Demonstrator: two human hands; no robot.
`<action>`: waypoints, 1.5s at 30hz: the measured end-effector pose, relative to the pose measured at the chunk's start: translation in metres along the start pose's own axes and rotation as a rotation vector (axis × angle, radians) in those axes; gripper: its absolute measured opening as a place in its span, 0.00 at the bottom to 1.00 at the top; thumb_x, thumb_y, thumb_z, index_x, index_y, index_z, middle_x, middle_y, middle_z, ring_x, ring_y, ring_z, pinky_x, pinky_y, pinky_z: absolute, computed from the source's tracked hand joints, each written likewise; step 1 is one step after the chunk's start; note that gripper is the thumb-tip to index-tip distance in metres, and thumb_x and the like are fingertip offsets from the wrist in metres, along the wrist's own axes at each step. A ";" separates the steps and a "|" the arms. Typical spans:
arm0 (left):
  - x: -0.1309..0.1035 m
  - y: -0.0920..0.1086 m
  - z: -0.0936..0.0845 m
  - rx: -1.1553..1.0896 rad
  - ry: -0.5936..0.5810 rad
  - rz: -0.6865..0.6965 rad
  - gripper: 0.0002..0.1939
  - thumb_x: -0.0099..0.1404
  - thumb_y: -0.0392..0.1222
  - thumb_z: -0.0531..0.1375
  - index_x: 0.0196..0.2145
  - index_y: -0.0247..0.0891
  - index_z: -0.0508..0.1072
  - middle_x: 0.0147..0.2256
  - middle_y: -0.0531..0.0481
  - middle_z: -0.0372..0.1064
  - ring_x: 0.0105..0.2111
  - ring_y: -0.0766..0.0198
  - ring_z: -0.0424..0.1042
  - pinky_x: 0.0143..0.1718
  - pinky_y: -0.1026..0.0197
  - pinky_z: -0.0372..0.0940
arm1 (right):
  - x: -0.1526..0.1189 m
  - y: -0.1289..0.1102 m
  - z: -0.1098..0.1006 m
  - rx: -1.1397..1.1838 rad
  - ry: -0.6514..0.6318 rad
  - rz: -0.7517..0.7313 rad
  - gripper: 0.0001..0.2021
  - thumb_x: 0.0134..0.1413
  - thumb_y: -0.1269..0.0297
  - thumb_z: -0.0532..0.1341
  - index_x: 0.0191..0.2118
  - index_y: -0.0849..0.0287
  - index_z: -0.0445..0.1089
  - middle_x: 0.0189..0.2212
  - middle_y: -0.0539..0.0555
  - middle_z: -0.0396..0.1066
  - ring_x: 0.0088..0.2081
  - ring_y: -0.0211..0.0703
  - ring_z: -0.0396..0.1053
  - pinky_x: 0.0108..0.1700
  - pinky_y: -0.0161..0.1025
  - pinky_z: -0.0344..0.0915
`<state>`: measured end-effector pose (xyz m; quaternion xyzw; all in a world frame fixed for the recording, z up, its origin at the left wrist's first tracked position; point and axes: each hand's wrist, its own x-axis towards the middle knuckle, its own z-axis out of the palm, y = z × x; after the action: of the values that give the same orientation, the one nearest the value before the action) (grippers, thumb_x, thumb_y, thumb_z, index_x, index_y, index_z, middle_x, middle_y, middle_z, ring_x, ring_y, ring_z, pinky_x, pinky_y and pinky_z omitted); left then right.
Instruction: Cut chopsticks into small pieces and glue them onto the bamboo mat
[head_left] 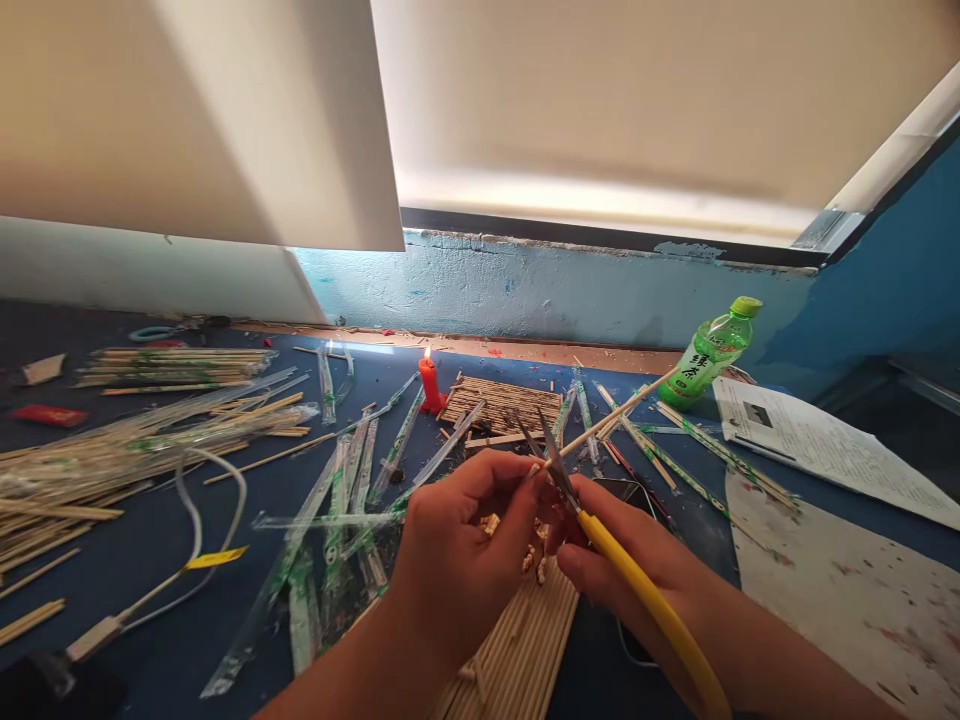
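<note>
Near the middle, my left hand [469, 540] pinches the lower end of a thin wooden stick [611, 415], which slants up to the right. My right hand [637, 550] is closed around yellow-handled scissors [630, 580]; their parted blades point up and meet the stick beside my left fingertips. Beneath both hands lies a flat row of pale sticks [517, 650], with small light brown bits [541, 568] near the fingers. Behind them is a panel of sticks [502, 405] with darkened spots, beside a lit red candle [429, 385].
Stick bundles [172, 367] and clear wrappers [337, 500] spread across the left. A white cable [195, 510] loops there. On the right stand a green bottle [709, 355], printed paper [832, 440] and a stained sheet [847, 590]. A phone [636, 650] lies partly under my right hand.
</note>
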<state>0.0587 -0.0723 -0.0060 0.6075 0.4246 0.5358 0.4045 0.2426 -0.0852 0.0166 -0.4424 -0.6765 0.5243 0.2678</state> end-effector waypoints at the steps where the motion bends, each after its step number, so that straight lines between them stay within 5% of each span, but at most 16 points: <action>1: 0.000 0.001 0.000 0.025 0.010 0.016 0.03 0.68 0.37 0.62 0.38 0.41 0.76 0.31 0.54 0.79 0.31 0.64 0.80 0.33 0.66 0.75 | 0.001 -0.003 0.000 -0.014 -0.017 -0.012 0.21 0.67 0.53 0.58 0.61 0.53 0.65 0.47 0.55 0.73 0.48 0.49 0.71 0.50 0.44 0.69; 4: -0.001 0.002 -0.001 0.104 0.027 0.055 0.04 0.67 0.36 0.62 0.38 0.41 0.77 0.32 0.54 0.79 0.31 0.65 0.80 0.33 0.66 0.74 | 0.002 -0.006 0.001 -0.071 -0.038 -0.061 0.18 0.67 0.57 0.59 0.60 0.53 0.66 0.42 0.53 0.74 0.44 0.46 0.71 0.46 0.40 0.70; 9: -0.002 0.002 0.000 0.158 0.017 0.042 0.04 0.68 0.37 0.61 0.39 0.42 0.77 0.32 0.54 0.79 0.30 0.64 0.80 0.33 0.65 0.74 | 0.000 0.007 0.001 -0.099 0.010 -0.090 0.22 0.68 0.60 0.58 0.65 0.46 0.60 0.58 0.54 0.69 0.54 0.50 0.69 0.53 0.43 0.67; 14: -0.002 0.001 0.001 0.134 0.017 0.027 0.04 0.68 0.37 0.61 0.39 0.42 0.77 0.32 0.53 0.80 0.30 0.62 0.80 0.32 0.64 0.74 | -0.003 0.010 0.001 -0.085 0.027 -0.077 0.23 0.68 0.58 0.58 0.66 0.46 0.60 0.59 0.55 0.68 0.56 0.51 0.68 0.55 0.44 0.66; 19: -0.002 0.002 -0.002 0.221 0.036 0.083 0.05 0.67 0.36 0.61 0.39 0.42 0.77 0.32 0.53 0.80 0.30 0.63 0.80 0.34 0.63 0.73 | 0.000 0.008 0.004 -0.053 -0.011 -0.039 0.18 0.68 0.57 0.58 0.60 0.50 0.65 0.42 0.51 0.75 0.44 0.44 0.71 0.47 0.38 0.68; 25: -0.002 0.002 -0.002 0.228 0.042 0.050 0.04 0.67 0.38 0.61 0.38 0.41 0.77 0.31 0.51 0.79 0.29 0.61 0.79 0.34 0.60 0.73 | 0.010 0.013 0.004 -0.132 0.035 0.009 0.11 0.67 0.56 0.57 0.41 0.57 0.70 0.33 0.50 0.72 0.30 0.37 0.63 0.28 0.31 0.61; 28: 0.003 0.005 -0.003 0.061 0.043 -0.021 0.05 0.69 0.41 0.60 0.38 0.39 0.76 0.30 0.51 0.77 0.29 0.62 0.78 0.33 0.61 0.73 | 0.009 0.012 0.002 -0.032 0.012 0.038 0.09 0.67 0.57 0.57 0.41 0.57 0.69 0.31 0.49 0.69 0.26 0.35 0.60 0.26 0.30 0.60; 33: 0.023 0.004 -0.013 -0.526 0.130 -0.331 0.06 0.65 0.39 0.58 0.32 0.36 0.73 0.30 0.48 0.74 0.24 0.67 0.70 0.18 0.68 0.62 | 0.005 0.010 0.001 0.287 -0.101 0.137 0.08 0.66 0.58 0.56 0.42 0.57 0.65 0.22 0.43 0.59 0.18 0.31 0.54 0.20 0.28 0.54; 36: 0.032 -0.002 -0.018 -0.792 -0.001 -0.592 0.06 0.60 0.36 0.55 0.28 0.34 0.71 0.24 0.51 0.67 0.17 0.73 0.59 0.14 0.72 0.52 | 0.005 0.014 0.003 0.290 -0.167 0.145 0.04 0.61 0.64 0.58 0.41 0.57 0.65 0.25 0.44 0.58 0.21 0.32 0.56 0.21 0.28 0.54; 40: 0.031 -0.005 -0.018 -0.898 -0.291 -0.874 0.14 0.65 0.45 0.56 0.31 0.31 0.74 0.22 0.54 0.60 0.17 0.75 0.51 0.15 0.72 0.48 | 0.004 0.010 0.006 0.133 -0.223 -0.048 0.06 0.51 0.72 0.61 0.36 0.57 0.68 0.27 0.46 0.61 0.28 0.35 0.59 0.29 0.30 0.59; 45: 0.025 -0.007 -0.015 -0.946 -0.606 -0.784 0.20 0.70 0.51 0.52 0.27 0.35 0.72 0.18 0.57 0.50 0.15 0.71 0.48 0.13 0.69 0.47 | -0.003 -0.020 0.000 0.059 -0.384 -0.007 0.13 0.50 0.78 0.59 0.41 0.57 0.70 0.30 0.47 0.62 0.32 0.36 0.60 0.34 0.31 0.60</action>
<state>0.0453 -0.0464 -0.0034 0.2898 0.2013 0.2841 0.8915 0.2373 -0.0890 0.0355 -0.3237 -0.7012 0.6177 0.1484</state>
